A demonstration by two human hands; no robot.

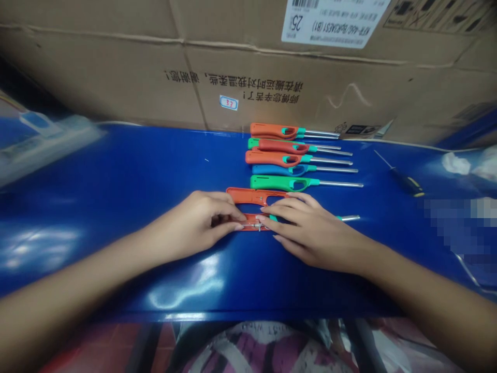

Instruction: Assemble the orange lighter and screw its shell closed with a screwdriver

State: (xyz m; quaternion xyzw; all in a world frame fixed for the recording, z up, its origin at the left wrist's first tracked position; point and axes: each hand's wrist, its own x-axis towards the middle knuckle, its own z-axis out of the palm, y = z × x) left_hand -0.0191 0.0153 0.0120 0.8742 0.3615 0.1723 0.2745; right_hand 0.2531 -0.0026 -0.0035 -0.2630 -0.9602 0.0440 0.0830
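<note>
Presently: left hand [212, 217], thumb and fingers nearly closed at an open orange-red lighter half [252, 224], grip unclear; right hand [318, 233], fingers spread over its other end. Best practice: steady the shell flat, press internals lightly, evenly.

Covered, cropped and blurred parts around the open lighter
The right hand [318, 230] covers the middle of the open lighter [250, 219] and most of its metal tube [350, 218]; the small parts inside are too tiny to tell. A red lighter [277, 146] hides much of a green one [253, 142]. The top edge crops the label [332, 23]. The clear plastic item [50, 142] is blurred.
</note>
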